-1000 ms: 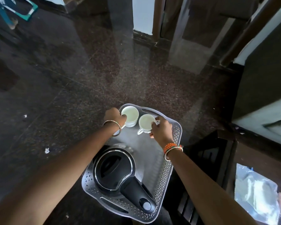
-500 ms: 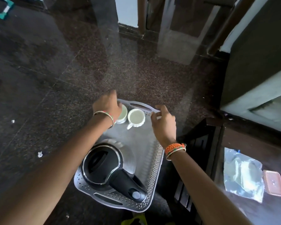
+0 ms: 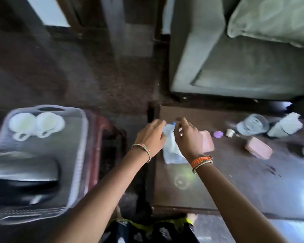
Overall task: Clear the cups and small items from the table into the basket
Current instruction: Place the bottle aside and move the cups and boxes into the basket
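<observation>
Both hands, left (image 3: 150, 135) and right (image 3: 188, 137), hover loose and empty over the bag (image 3: 172, 148) on the counter (image 3: 235, 181); two cups (image 3: 36, 122) sit in the basket (image 3: 81, 155); a hasty grab risks knocking the box (image 3: 207, 143) or glass (image 3: 253, 124).

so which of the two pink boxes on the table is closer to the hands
The pink box right beside the right hand, partly hidden behind it. The other pink box lies farther right, below the upturned glass.

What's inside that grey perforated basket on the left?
The grey perforated plastic basket holds two white cups side by side at its far end and a blurred black and silver kettle nearer. The kettle hides whatever lies beneath it.
</observation>
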